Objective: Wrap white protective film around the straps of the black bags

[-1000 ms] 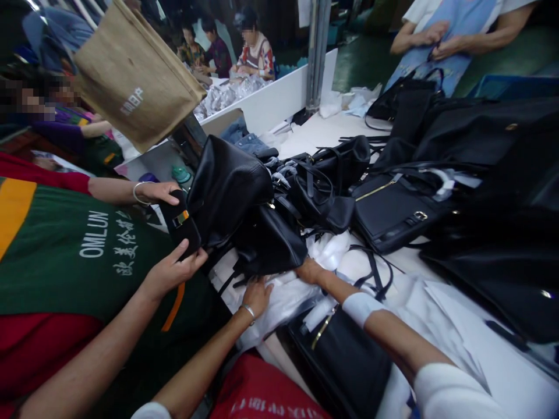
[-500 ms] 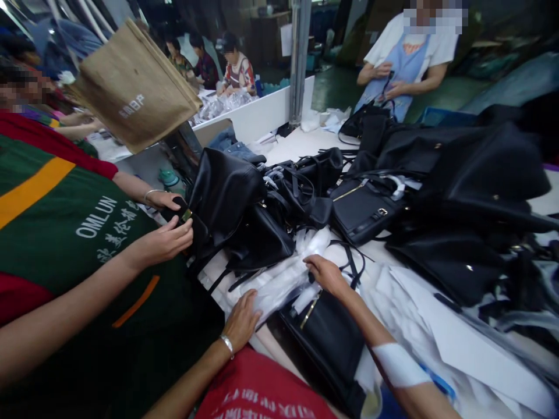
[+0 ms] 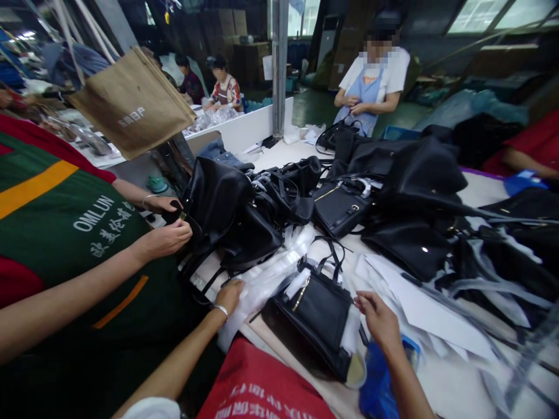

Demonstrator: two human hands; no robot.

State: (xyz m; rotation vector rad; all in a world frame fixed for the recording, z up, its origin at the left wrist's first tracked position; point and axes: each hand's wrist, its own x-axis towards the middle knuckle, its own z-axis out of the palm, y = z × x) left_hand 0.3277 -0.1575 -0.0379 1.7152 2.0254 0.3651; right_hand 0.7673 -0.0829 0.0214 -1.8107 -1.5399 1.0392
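Observation:
A black bag (image 3: 318,320) with a gold zipper lies on the white table just in front of me, a white wrapped strip across its upper left. My left hand (image 3: 230,295), with a bracelet at the wrist, is closed on the near end of a bundle of translucent white plastic wrap (image 3: 266,276). To the right of the bag is my right hand (image 3: 376,314), its thumb and fingertips pinched close together beside the bag's edge; whether something thin is between them is too small to tell.
At the left a co-worker in a green apron (image 3: 105,233) handles a black piece. Black bags (image 3: 218,198) are heaped across the table. White sheets (image 3: 419,297) and a blue container (image 3: 379,378) lie at the right. Another person stands across the table.
My right hand has left the plastic wrap and moved right and down, past the bag. My left hand has shifted slightly left and up and closed on the wrap. The view has turned right and upward.

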